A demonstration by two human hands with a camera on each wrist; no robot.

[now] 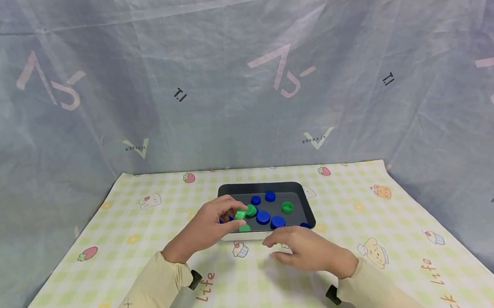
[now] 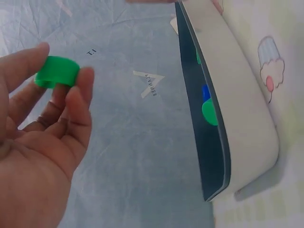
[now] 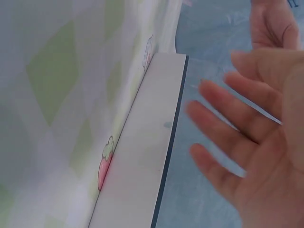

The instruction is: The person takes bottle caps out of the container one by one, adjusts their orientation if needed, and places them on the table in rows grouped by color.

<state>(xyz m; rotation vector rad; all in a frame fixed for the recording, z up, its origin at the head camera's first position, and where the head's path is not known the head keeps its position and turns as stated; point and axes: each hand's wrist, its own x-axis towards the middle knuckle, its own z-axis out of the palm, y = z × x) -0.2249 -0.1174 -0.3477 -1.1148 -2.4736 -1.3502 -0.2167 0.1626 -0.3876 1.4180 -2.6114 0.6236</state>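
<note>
Head view: left hand (image 1: 209, 224) pinches a green cap (image 2: 61, 72) up over the left side of the tray (image 1: 253, 236); blue caps (image 1: 263, 217) lie inside; right hand (image 1: 304, 249), fingers loosely spread, holding nothing, hovers by the near wall.

The left hand (image 1: 209, 223) blocks the left end of the dark grey rectangular tray with white outer walls (image 1: 258, 188) and partly covers the short green plastic cap (image 1: 240, 215) it pinches. The near wall hides the lower part of a round blue plastic cap (image 1: 305, 226). The right hand (image 3: 266, 175) is cropped at the right wrist view's edge — its fingers (image 3: 223, 127) blurred. Beige sleeves (image 1: 146, 290) run off below.
</note>
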